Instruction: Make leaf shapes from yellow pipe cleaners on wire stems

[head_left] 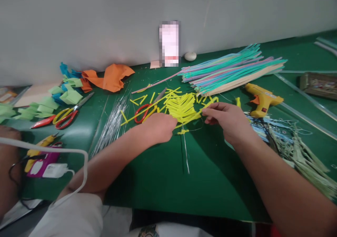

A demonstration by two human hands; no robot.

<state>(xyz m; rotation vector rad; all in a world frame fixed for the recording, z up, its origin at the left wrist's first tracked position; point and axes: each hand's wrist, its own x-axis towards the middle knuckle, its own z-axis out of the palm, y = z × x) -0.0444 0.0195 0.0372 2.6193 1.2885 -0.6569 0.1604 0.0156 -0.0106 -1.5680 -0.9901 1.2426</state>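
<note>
A yellow woven straw piece (pixel 183 107) lies on the green table (pixel 163 173), with a thin wire stem (pixel 185 152) running from it toward me. My left hand (pixel 158 127) is closed at the piece's lower left edge, pinching it. My right hand (pixel 226 119) is closed in a pinch on a yellow strip at the piece's right side. Loose cut yellow straw bits (pixel 147 100) lie scattered behind and to the left of the piece.
Long pastel straws (pixel 231 70) lie at the back right, a yellow glue gun (pixel 262 98) beside them. Red-handled scissors (pixel 143 111), yellow-red scissors (pixel 67 114), silver wires (pixel 112 124), green and orange paper (pixel 110 76), woven pieces (pixel 297 145) at right, a cable (pixel 52 149) at left.
</note>
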